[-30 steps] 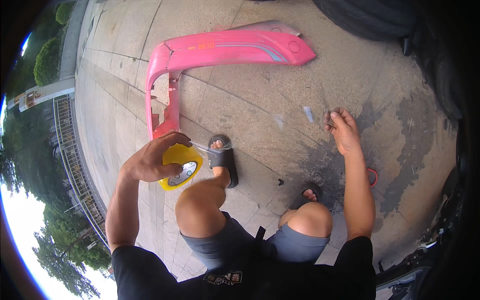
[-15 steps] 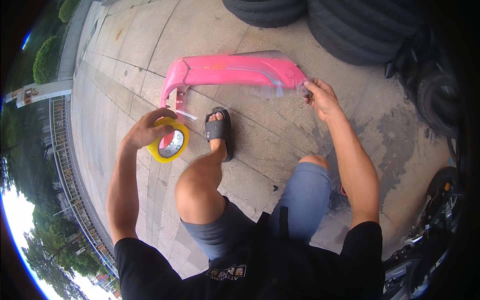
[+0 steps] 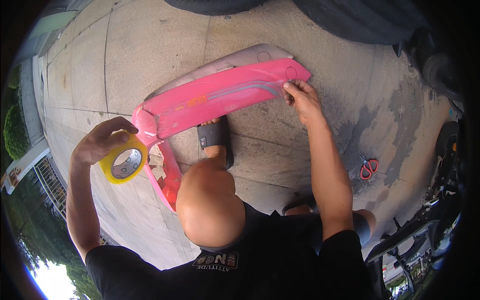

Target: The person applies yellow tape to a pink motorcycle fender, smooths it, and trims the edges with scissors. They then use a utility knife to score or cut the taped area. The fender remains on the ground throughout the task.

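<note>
A roll of yellowish clear packing tape point(image 3: 107, 165) is held in my left hand point(image 3: 102, 139), its fingers wrapped over the top of the ring. Just beyond it lies a long pink plastic vehicle panel point(image 3: 215, 97), bent at its left end, with a grey stripe decal and a broken, reddish inner part. My right hand point(image 3: 304, 102) is closed in a pinch at the panel's right end, seemingly on the free end of the clear tape. The see-through strip is hard to follow across the pink surface. Behind the panel shows a greyish piece point(image 3: 200, 70).
Red-handled scissors point(image 3: 369, 168) lie on the paving to the right. Black tyres point(image 3: 360, 22) are stacked at the far side. Parts of a motorbike point(image 3: 415, 245) stand at the lower right. My sandalled foot point(image 3: 215, 137) is next to the panel.
The tape roll and my left hand have moved left and nearer. The panel appears larger and tilted, its bent end closer to my knee. The scissors have come into view.
</note>
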`<action>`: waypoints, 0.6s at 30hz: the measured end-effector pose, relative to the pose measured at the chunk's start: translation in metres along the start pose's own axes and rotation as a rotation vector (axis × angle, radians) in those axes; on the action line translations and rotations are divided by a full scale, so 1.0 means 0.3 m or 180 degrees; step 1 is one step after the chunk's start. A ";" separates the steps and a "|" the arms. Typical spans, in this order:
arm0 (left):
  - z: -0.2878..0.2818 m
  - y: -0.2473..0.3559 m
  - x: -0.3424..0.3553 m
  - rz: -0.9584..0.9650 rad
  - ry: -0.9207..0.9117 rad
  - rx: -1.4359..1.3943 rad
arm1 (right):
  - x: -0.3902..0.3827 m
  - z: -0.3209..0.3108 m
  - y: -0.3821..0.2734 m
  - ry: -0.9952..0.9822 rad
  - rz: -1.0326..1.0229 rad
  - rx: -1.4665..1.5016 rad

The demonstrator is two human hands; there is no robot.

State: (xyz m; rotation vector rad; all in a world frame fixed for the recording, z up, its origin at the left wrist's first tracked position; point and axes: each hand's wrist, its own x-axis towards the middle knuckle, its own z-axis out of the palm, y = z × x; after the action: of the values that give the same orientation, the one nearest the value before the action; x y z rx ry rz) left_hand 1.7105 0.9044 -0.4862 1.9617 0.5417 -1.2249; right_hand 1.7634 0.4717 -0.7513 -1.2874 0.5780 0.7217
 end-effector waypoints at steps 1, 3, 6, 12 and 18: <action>-0.019 0.005 0.019 -0.0035 -0.0119 0.0230 | -0.003 0.012 0.016 0.0139 -0.0049 -0.0042; -0.037 0.008 0.057 -0.0084 -0.0329 0.0785 | -0.007 0.035 0.047 0.0291 -0.0133 -0.0046; -0.040 -0.003 0.106 -0.0227 -0.0383 0.1091 | 0.006 0.064 0.080 0.0452 -0.0218 -0.0091; -0.046 -0.037 0.108 -0.0008 -0.0204 0.1456 | 0.026 0.109 0.108 0.0661 -0.0304 -0.0398; -0.039 -0.036 0.064 0.0242 -0.0267 0.0777 | 0.017 0.142 0.116 0.0804 -0.0391 -0.0500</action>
State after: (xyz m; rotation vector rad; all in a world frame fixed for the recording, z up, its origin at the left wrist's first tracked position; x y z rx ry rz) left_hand 1.7186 0.9197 -0.5043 2.0996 0.2827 -1.3709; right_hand 1.7401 0.5183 -0.7690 -1.5598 0.6487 0.5135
